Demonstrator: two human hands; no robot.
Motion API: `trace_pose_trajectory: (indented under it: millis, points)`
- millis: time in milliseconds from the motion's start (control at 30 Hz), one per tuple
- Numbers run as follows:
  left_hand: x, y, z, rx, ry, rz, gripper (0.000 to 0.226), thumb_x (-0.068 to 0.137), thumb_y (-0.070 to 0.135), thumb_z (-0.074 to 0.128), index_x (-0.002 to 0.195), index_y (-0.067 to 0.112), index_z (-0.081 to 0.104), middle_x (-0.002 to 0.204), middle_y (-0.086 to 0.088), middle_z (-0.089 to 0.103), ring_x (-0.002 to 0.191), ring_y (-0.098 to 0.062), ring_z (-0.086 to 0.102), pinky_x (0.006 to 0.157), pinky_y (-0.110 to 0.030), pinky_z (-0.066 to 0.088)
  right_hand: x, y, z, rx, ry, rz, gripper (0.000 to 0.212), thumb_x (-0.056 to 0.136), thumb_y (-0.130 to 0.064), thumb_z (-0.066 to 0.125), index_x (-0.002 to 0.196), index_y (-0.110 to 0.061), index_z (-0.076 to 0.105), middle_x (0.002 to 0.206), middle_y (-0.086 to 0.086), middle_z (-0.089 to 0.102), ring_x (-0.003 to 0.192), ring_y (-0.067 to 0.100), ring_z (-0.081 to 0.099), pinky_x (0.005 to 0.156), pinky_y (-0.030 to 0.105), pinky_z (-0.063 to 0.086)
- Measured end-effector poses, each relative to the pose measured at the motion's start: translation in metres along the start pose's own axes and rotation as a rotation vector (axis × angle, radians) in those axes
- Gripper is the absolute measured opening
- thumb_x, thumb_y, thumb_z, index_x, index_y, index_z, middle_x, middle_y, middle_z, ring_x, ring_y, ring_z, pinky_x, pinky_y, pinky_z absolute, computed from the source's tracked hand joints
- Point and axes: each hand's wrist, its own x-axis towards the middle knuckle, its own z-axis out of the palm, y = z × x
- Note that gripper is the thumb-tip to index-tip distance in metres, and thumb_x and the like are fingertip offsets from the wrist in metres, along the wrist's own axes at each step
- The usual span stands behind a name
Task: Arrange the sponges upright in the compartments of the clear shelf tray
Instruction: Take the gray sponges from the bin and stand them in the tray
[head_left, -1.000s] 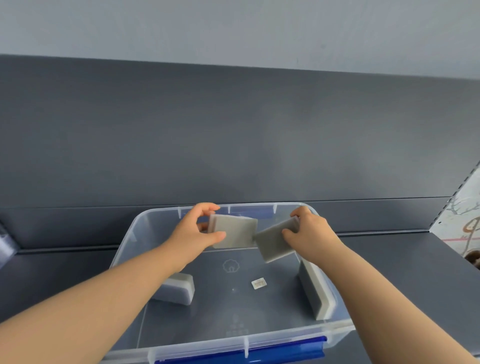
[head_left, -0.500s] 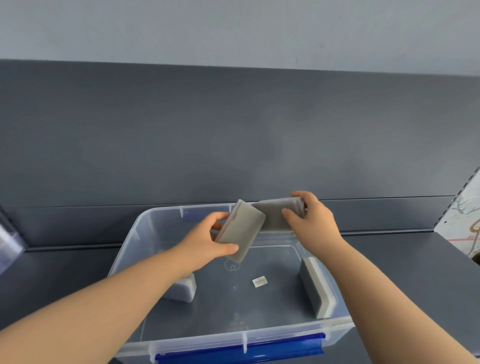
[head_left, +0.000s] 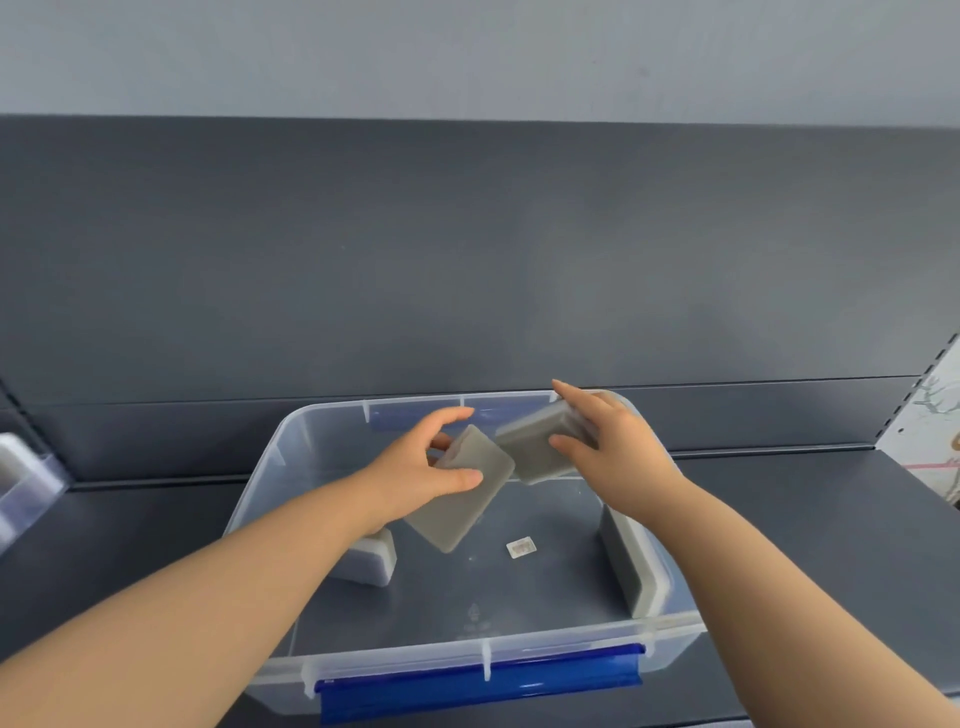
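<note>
My left hand grips a grey sponge, tilted, above the middle of a clear plastic bin. My right hand holds a second grey sponge near the bin's back rim, its corner just over the first sponge. Two more sponges stay in the bin: one at the left, partly hidden by my left forearm, and one standing on edge against the right wall. The clear shelf tray shows only at the far left edge.
The bin has a blue handle on its front rim and sits on a dark grey shelf with a dark back panel. A small white label lies on the bin floor. A perforated upright stands at the right.
Both hands have lifted their sponges higher above the bin floor. The left sponge has turned from flat-facing to tilted, and the right one has risen toward the back rim.
</note>
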Motion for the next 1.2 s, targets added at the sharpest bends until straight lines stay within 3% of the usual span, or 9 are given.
trace_pose_trajectory:
  millis: [67,167,333,533,667,800,933,1067,1200]
  points:
    - [0.001,-0.001,0.000,0.029,-0.024,0.004,0.051,0.082,0.019,0.070,0.113,0.053,0.048,0.110,0.003,0.057,0.097,-0.015,0.059,0.080,-0.025,0.050,-0.001,0.004,-0.001,-0.036,0.000,0.009,0.056,0.091,-0.021,0.056,0.141,-0.029,0.032,0.139,-0.004,0.040,0.126,0.012,0.038,0.086,0.006,0.022]
    - [0.004,-0.003,0.004,0.127,0.008,0.015,0.029,0.082,0.020,0.071,0.103,0.035,0.057,0.100,0.005,0.061,0.089,-0.012,0.057,0.078,-0.021,0.047,-0.003,0.010,-0.002,-0.073,-0.016,0.026,0.057,0.091,-0.023,0.056,0.142,-0.027,0.031,0.141,-0.003,0.040,0.127,0.014,0.038,0.090,0.010,0.023]
    - [0.010,-0.011,0.004,0.272,0.101,-0.094,0.028,0.074,0.035,0.076,0.090,0.023,0.057,0.095,0.005,0.064,0.085,-0.014,0.061,0.082,-0.032,0.049,-0.007,0.024,-0.007,-0.119,-0.053,0.071,0.058,0.089,-0.024,0.058,0.141,-0.022,0.033,0.137,0.000,0.044,0.125,0.017,0.040,0.097,0.019,0.028]
    - [0.004,-0.005,0.006,0.261,0.147,-0.154,0.035,0.076,0.034,0.071,0.102,0.039,0.048,0.105,0.003,0.054,0.089,-0.019,0.060,0.085,-0.041,0.052,-0.008,0.039,-0.008,-0.225,-0.144,0.034,0.053,0.088,-0.026,0.058,0.137,-0.020,0.039,0.129,0.003,0.050,0.116,0.021,0.046,0.091,0.023,0.035]
    - [-0.009,0.005,0.006,0.448,0.086,-0.149,0.056,0.082,0.031,0.065,0.130,0.043,0.041,0.110,0.003,0.047,0.098,-0.015,0.055,0.093,-0.032,0.044,-0.010,0.035,-0.005,-0.196,-0.139,-0.018,0.049,0.087,-0.023,0.059,0.134,-0.020,0.044,0.126,0.003,0.052,0.115,0.022,0.046,0.090,0.024,0.036]
    - [-0.039,0.018,-0.003,0.456,0.114,-0.093,0.047,0.082,0.027,0.066,0.122,0.042,0.046,0.113,0.006,0.048,0.094,-0.005,0.053,0.086,-0.022,0.041,-0.018,0.013,-0.002,-0.154,-0.074,-0.082,0.049,0.084,-0.019,0.060,0.131,-0.020,0.048,0.124,0.003,0.054,0.117,0.022,0.045,0.093,0.024,0.035]
    - [-0.090,0.032,-0.039,0.528,0.213,0.004,0.045,0.082,0.027,0.068,0.117,0.046,0.046,0.105,0.021,0.049,0.090,0.006,0.051,0.071,-0.007,0.038,-0.034,-0.033,0.010,-0.148,-0.008,-0.146,0.049,0.083,-0.019,0.063,0.131,-0.020,0.049,0.124,0.001,0.054,0.115,0.021,0.047,0.091,0.022,0.033]
    - [-0.164,0.039,-0.097,0.815,0.413,0.143,0.048,0.081,0.034,0.066,0.123,0.045,0.044,0.112,0.020,0.048,0.098,-0.006,0.051,0.081,-0.030,0.045,-0.055,-0.100,0.035,-0.109,0.085,-0.240,0.047,0.083,-0.020,0.064,0.129,-0.023,0.051,0.123,-0.003,0.055,0.111,0.017,0.048,0.088,0.017,0.031]
    - [-0.266,0.024,-0.163,1.138,0.657,0.301,0.048,0.077,0.025,0.069,0.123,0.030,0.054,0.112,0.010,0.056,0.093,-0.018,0.057,0.062,-0.029,0.042,-0.085,-0.181,0.087,-0.018,0.154,-0.299,0.045,0.083,-0.020,0.065,0.126,-0.025,0.052,0.114,-0.010,0.056,0.107,0.011,0.050,0.088,0.017,0.034]
